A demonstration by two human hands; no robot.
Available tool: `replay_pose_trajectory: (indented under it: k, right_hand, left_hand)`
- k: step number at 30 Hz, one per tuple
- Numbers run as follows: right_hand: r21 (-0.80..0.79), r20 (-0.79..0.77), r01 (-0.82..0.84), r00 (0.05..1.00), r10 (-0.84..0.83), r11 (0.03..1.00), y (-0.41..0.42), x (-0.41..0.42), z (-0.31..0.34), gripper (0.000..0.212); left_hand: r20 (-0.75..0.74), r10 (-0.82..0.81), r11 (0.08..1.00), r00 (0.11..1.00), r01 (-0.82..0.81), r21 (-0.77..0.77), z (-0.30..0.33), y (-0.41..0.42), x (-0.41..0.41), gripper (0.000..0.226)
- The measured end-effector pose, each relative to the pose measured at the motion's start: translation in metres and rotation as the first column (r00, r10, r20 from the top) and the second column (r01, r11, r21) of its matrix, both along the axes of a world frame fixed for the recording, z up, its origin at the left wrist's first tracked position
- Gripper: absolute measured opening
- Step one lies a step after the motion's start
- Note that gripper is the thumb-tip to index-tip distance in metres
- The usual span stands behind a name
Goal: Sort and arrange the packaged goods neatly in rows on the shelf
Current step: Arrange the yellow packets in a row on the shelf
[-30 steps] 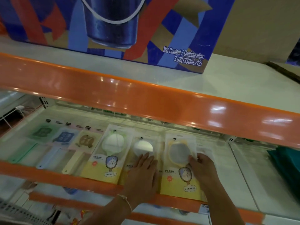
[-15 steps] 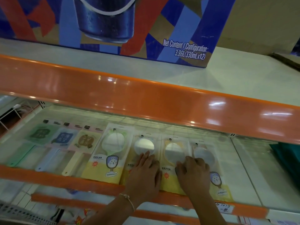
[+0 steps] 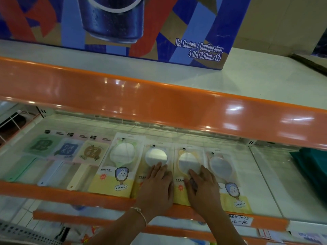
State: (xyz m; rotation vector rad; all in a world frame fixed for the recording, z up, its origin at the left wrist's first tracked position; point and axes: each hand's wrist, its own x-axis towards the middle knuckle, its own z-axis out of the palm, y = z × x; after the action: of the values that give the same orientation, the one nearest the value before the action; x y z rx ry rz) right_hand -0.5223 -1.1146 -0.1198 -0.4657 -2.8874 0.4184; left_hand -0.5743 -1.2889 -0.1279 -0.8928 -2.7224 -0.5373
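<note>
Several packaged hand mirrors lie flat in a row on the white shelf. From the left: a green-rimmed mirror pack, a white mirror pack, a yellow-rimmed mirror pack and a pink-rimmed mirror pack. My left hand lies flat with straight fingers on the white mirror pack. My right hand rests palm down on the yellow-rimmed pack, touching the edge of the pink-rimmed one; its fingers look slightly bent.
Three pastel packs, green, blue and cream, lie left of the mirrors. An orange shelf lip overhangs above, bearing a blue carton. A dark green item sits at the right.
My right hand slid the yellow-rimmed pack leftward, next to the white one, uncovering the pink-rimmed pack at its right. My left hand stayed on the white mirror pack.
</note>
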Motion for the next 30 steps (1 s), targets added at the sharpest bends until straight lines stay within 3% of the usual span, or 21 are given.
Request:
replay_pose_trajectory:
  k: [12, 17, 30]
  right_hand:
    - [-0.008, -0.019, -0.027, 0.999, 0.027, 1.0, -0.005, 0.006, 0.006, 0.057]
    - [-0.053, -0.129, 0.013, 0.991, -0.02, 0.999, -0.015, 0.019, 0.011, 0.049]
    - [-0.054, -0.081, -0.08, 0.994, 0.075, 0.995, -0.026, 0.038, 0.0, 0.043]
  left_hand:
    - [0.004, 0.0, 1.0, 1.0, 0.0, -0.001, 0.002, 0.0, 0.001, 0.035]
    - [0.013, 0.008, 1.0, 1.0, -0.009, 0.006, 0.002, 0.0, 0.001, 0.038]
    - [0.023, -0.018, 0.994, 1.0, 0.015, 0.107, -0.001, -0.001, 0.001, 0.042]
